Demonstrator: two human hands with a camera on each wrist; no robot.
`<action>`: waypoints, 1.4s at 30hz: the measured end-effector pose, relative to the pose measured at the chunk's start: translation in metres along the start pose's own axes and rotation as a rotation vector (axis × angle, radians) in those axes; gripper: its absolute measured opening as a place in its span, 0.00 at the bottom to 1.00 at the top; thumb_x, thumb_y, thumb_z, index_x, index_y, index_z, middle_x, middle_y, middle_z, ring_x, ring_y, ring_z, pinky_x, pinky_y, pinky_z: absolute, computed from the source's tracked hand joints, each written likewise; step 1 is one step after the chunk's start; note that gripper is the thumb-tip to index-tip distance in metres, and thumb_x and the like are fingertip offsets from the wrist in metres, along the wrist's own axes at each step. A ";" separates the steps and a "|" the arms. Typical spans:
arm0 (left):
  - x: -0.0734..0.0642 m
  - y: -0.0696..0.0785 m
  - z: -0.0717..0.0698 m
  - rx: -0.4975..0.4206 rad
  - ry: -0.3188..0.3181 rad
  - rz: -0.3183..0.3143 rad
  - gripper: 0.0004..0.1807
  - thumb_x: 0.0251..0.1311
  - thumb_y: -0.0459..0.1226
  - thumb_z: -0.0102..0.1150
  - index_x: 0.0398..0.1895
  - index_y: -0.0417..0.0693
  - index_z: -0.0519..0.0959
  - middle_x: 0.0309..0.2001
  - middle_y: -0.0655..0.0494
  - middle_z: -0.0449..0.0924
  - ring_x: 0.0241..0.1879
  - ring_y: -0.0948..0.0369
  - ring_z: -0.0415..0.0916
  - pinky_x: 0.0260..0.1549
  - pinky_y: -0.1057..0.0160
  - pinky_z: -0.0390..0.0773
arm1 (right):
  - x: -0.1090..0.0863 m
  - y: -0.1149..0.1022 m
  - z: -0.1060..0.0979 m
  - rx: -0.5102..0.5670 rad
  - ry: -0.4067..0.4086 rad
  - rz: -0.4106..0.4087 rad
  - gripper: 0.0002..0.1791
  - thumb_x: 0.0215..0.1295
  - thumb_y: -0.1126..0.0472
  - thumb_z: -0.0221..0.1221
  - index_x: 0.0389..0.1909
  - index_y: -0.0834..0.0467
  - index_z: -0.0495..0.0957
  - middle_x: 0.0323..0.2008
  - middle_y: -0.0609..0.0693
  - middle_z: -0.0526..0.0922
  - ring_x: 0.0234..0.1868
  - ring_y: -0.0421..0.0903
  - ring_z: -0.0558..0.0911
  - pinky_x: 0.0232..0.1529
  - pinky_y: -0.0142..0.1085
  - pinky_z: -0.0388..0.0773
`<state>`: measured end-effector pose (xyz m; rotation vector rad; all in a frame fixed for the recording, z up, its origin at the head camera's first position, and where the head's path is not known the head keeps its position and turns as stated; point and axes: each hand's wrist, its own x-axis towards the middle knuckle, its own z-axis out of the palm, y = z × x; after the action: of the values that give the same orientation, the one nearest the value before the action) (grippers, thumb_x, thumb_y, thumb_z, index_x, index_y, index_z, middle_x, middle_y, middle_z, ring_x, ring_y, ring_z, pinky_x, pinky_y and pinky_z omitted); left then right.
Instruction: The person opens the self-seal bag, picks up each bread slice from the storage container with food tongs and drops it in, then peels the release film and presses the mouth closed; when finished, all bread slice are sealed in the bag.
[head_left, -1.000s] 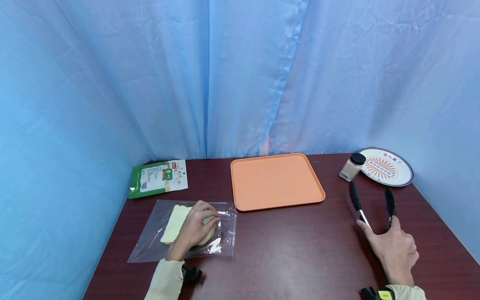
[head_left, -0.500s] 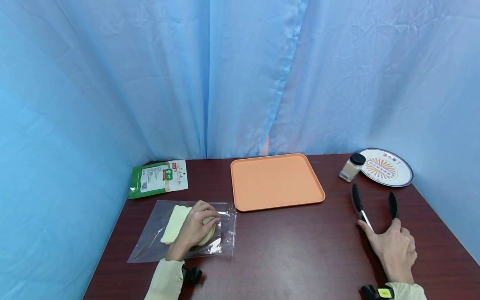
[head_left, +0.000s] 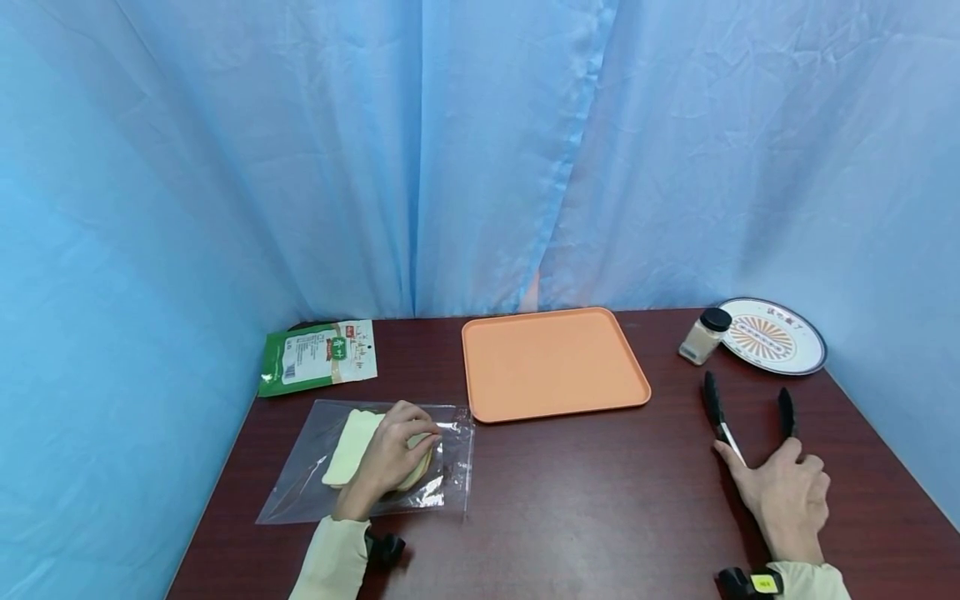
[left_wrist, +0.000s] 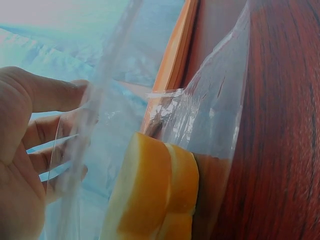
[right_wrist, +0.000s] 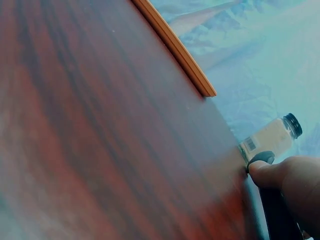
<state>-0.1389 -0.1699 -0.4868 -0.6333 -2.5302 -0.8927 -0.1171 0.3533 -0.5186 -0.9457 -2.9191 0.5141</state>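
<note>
On the green-and-white packet (head_left: 318, 358) at the table's far left, I see two pale Chinese characters on a green square (head_left: 337, 348); they look like 香叶. A small red mark sits above them, its lettering too tiny for me, and the white panel (head_left: 303, 357) carries fine, illegible print with a barcode (head_left: 290, 371). The white plate (head_left: 772, 337) shows red Chinese characters along its upper rim, too small to read surely. The black-capped jar (right_wrist: 267, 141) has a barcode on its label. On the right wrist's strap, a yellow tag (head_left: 765, 583) bears small, unreadable dark marks.
</note>
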 end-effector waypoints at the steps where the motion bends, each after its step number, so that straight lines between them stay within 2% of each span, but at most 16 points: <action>1: 0.000 0.000 0.000 -0.002 0.000 -0.001 0.03 0.51 0.31 0.74 0.29 0.47 0.89 0.32 0.59 0.82 0.39 0.60 0.76 0.40 0.58 0.79 | 0.000 0.000 0.000 0.000 -0.009 -0.002 0.61 0.57 0.19 0.50 0.55 0.79 0.56 0.47 0.84 0.63 0.46 0.77 0.67 0.27 0.60 0.71; 6: 0.001 0.001 0.000 -0.004 -0.004 -0.004 0.03 0.52 0.31 0.73 0.29 0.47 0.89 0.31 0.59 0.82 0.39 0.60 0.76 0.41 0.58 0.79 | -0.001 -0.001 -0.003 -0.012 -0.063 0.000 0.65 0.56 0.17 0.47 0.58 0.80 0.52 0.49 0.86 0.59 0.46 0.79 0.64 0.32 0.62 0.70; 11: 0.001 0.001 0.000 -0.007 -0.008 -0.018 0.03 0.52 0.32 0.74 0.29 0.47 0.89 0.31 0.59 0.83 0.40 0.60 0.76 0.41 0.59 0.79 | -0.001 -0.004 -0.011 -0.044 -0.118 0.033 0.71 0.54 0.14 0.42 0.68 0.78 0.43 0.55 0.87 0.55 0.50 0.81 0.62 0.39 0.69 0.68; 13: 0.000 0.002 0.000 -0.005 -0.011 -0.022 0.03 0.52 0.31 0.74 0.29 0.47 0.89 0.31 0.59 0.82 0.39 0.60 0.76 0.40 0.59 0.79 | -0.002 -0.006 -0.013 -0.050 -0.097 0.025 0.71 0.55 0.14 0.42 0.72 0.76 0.40 0.59 0.87 0.53 0.53 0.82 0.60 0.44 0.71 0.66; 16: 0.000 0.002 -0.001 0.001 -0.011 -0.018 0.03 0.51 0.31 0.74 0.29 0.46 0.89 0.31 0.59 0.82 0.39 0.60 0.76 0.41 0.59 0.79 | -0.009 -0.011 -0.014 -0.023 0.021 -0.024 0.65 0.60 0.19 0.46 0.74 0.72 0.44 0.65 0.84 0.53 0.58 0.82 0.59 0.49 0.74 0.61; 19: 0.000 0.002 -0.001 -0.002 -0.005 -0.014 0.03 0.51 0.31 0.74 0.29 0.46 0.89 0.31 0.59 0.82 0.39 0.60 0.76 0.41 0.58 0.79 | -0.020 -0.021 -0.013 0.057 0.223 -0.134 0.53 0.64 0.30 0.56 0.73 0.68 0.55 0.65 0.78 0.60 0.57 0.80 0.63 0.49 0.73 0.60; 23: 0.000 0.003 -0.001 -0.008 -0.001 -0.016 0.03 0.51 0.30 0.74 0.29 0.46 0.89 0.31 0.59 0.83 0.39 0.60 0.75 0.40 0.59 0.79 | -0.032 -0.036 -0.009 0.152 0.515 -0.373 0.36 0.59 0.47 0.67 0.60 0.67 0.72 0.57 0.74 0.72 0.50 0.76 0.70 0.42 0.70 0.64; 26: 0.001 0.003 -0.001 -0.001 -0.005 -0.020 0.04 0.50 0.31 0.75 0.29 0.46 0.89 0.31 0.59 0.83 0.39 0.61 0.75 0.40 0.60 0.79 | -0.037 -0.049 -0.006 0.185 0.622 -0.534 0.29 0.54 0.52 0.69 0.52 0.67 0.77 0.50 0.72 0.76 0.44 0.74 0.73 0.37 0.66 0.64; 31: 0.001 0.003 -0.001 0.002 -0.003 -0.014 0.04 0.50 0.31 0.75 0.29 0.46 0.89 0.31 0.58 0.82 0.39 0.60 0.75 0.41 0.59 0.79 | -0.044 -0.072 0.006 0.196 0.627 -0.711 0.23 0.54 0.54 0.67 0.45 0.66 0.81 0.44 0.68 0.80 0.39 0.69 0.75 0.35 0.61 0.65; 36: 0.001 0.003 -0.002 -0.006 0.001 0.006 0.04 0.51 0.30 0.74 0.29 0.46 0.89 0.31 0.58 0.82 0.39 0.60 0.76 0.41 0.58 0.80 | -0.051 -0.106 0.021 0.228 0.621 -0.910 0.19 0.51 0.54 0.67 0.40 0.64 0.83 0.38 0.64 0.83 0.35 0.65 0.78 0.30 0.57 0.69; 39: 0.000 0.003 -0.002 0.001 -0.002 0.007 0.04 0.50 0.31 0.74 0.29 0.46 0.89 0.31 0.58 0.82 0.39 0.60 0.76 0.41 0.58 0.80 | -0.056 -0.127 0.028 0.239 0.577 -1.005 0.18 0.50 0.55 0.70 0.39 0.62 0.83 0.36 0.62 0.83 0.34 0.63 0.79 0.28 0.53 0.71; 42: 0.000 0.003 -0.001 0.004 -0.005 0.008 0.03 0.50 0.31 0.75 0.29 0.46 0.89 0.31 0.59 0.82 0.39 0.60 0.75 0.41 0.58 0.80 | -0.062 -0.148 0.034 0.240 0.505 -1.060 0.17 0.51 0.56 0.72 0.39 0.60 0.84 0.36 0.60 0.84 0.35 0.60 0.81 0.29 0.51 0.73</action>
<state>-0.1372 -0.1688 -0.4849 -0.6446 -2.5318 -0.8841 -0.1545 0.1947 -0.4991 0.4645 -2.3394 0.4204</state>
